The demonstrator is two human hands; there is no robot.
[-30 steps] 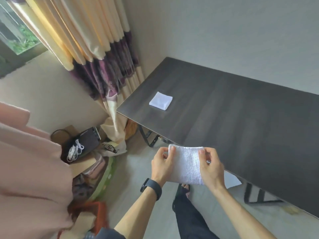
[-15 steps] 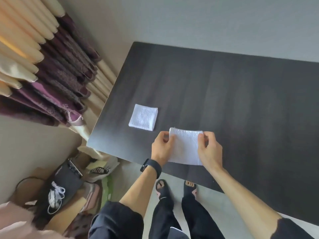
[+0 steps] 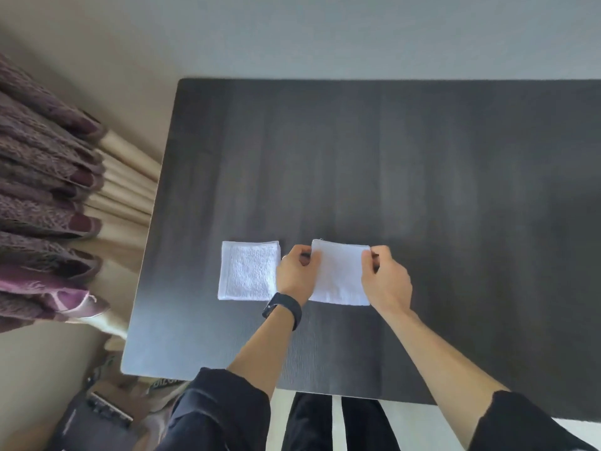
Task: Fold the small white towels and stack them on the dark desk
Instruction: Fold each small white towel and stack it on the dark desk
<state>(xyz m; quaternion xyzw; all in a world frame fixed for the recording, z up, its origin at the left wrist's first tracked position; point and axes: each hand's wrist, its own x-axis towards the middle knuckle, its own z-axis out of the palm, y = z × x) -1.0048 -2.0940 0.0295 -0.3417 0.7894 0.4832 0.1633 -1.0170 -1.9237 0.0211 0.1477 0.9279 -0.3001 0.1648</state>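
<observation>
Left hand: I see the left hand (image 3: pixel 297 275) pinching the left edge of the held towel (image 3: pixel 341 275), thumb and fingers curled on it.
Right hand: the right hand (image 3: pixel 387 281) pinches the right edge the same way.
Held towel: it is over the dark desk (image 3: pixel 422 157), just beside the folded towel (image 3: pixel 248 271) lying flat on the left. I cannot tell if it touches the desk yet.
What changed: a second ago I had this towel out past the desk edge, far from the other one. Now both hands have brought it right next to it.
What it means: I think the folding is nearly done. Next I would lay it on the folded towel to start the stack.
Watch out: if I let go too soon, the fold could flop open.
</observation>
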